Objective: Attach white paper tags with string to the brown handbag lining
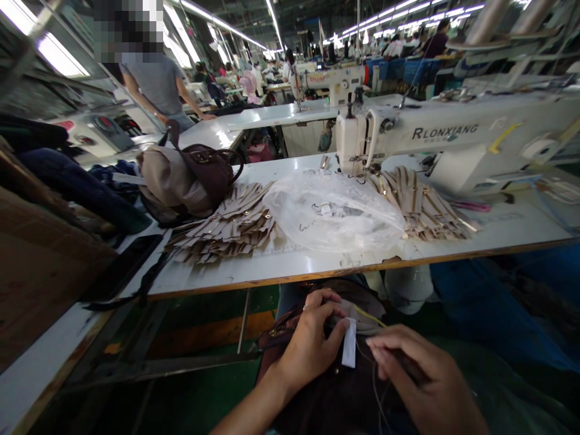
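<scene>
A dark brown bag with a beige lining lies across my lap, below the table edge. My left hand is closed on the bag's edge, thumb and fingers pinching the fabric beside a small white label that hangs down. To the right, my right hand is closed, its thumb and index fingertips pinched together close to the lining's edge. A loose thin thread trails under those fingertips; anything smaller between them is hidden.
On the table lie a clear plastic bag, beige strap piles and another brown and beige bag. A sewing machine stands at right, a cardboard box at left. A person stands beyond.
</scene>
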`<state>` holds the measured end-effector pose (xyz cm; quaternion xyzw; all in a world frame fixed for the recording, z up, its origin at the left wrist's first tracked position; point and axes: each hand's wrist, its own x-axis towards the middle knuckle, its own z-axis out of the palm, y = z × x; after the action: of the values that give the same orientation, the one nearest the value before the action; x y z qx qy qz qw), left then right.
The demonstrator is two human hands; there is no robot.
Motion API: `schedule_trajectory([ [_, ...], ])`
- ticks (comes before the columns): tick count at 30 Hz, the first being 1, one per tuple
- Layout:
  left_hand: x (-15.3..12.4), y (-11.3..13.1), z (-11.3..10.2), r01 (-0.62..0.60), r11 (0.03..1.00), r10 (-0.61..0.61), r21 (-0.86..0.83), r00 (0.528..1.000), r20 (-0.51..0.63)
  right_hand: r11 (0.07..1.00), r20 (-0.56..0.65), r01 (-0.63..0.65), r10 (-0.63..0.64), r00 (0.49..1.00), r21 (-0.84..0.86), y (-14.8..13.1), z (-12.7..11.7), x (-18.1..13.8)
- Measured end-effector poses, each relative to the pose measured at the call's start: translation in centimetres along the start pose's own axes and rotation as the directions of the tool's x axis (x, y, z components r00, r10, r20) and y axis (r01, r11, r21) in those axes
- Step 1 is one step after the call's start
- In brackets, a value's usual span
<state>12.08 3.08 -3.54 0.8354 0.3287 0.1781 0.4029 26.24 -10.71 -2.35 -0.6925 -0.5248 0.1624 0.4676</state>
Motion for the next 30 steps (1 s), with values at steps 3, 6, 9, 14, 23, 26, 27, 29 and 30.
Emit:
schedule_trajectory([
  [3,0.1,0.0,-0.1,-0.001,1.0,0.001,-0.005,1.0,0.007,0.999,0.0,0.042,-0.042,0.999,-0.029,1.0,2.4,0.8],
  [6,0.0,-0.1,-0.2,-0.002,1.0,0.002,-0.01,1.0,0.012,0.995,-0.005,0.023,-0.024,1.0,-0.099,1.7,3.8,0.6],
  [9,0.0,-0.1,-0.3,0.002,1.0,-0.002,-0.014,1.0,0.013,0.991,0.033,-0.014,0.018,0.999,-0.13,2.2,4.1,0.2],
  [14,0.3,-0.1,-0.3,0.012,0.999,-0.012,-0.03,1.0,0.016,0.987,0.074,-0.057,0.069,0.995,-0.148,2.8,4.3,0.3],
  [23,0.3,-0.3,-0.2,0.02,0.999,-0.019,-0.039,1.0,0.019,0.983,0.081,-0.046,0.062,0.995,-0.179,2.9,4.5,0.2],
  [26,0.3,-0.4,-0.2,0.015,0.999,-0.014,-0.041,1.0,0.015,0.982,0.077,-0.034,0.049,0.996,-0.188,2.8,4.6,0.2],
  [27,0.2,-0.4,-0.2,0.012,0.999,-0.012,-0.041,1.0,0.013,0.981,0.078,-0.034,0.05,0.996,-0.189,2.8,4.6,0.2],
  [29,0.1,-0.3,-0.2,0.002,0.999,-0.001,-0.043,1.0,0.012,0.981,0.086,-0.042,0.059,0.995,-0.19,2.8,4.7,0.2],
  [30,0.0,-0.2,-0.2,-0.005,0.999,0.005,-0.045,1.0,0.007,0.98,0.088,-0.047,0.065,0.994,-0.193,2.7,4.7,0.2],
])
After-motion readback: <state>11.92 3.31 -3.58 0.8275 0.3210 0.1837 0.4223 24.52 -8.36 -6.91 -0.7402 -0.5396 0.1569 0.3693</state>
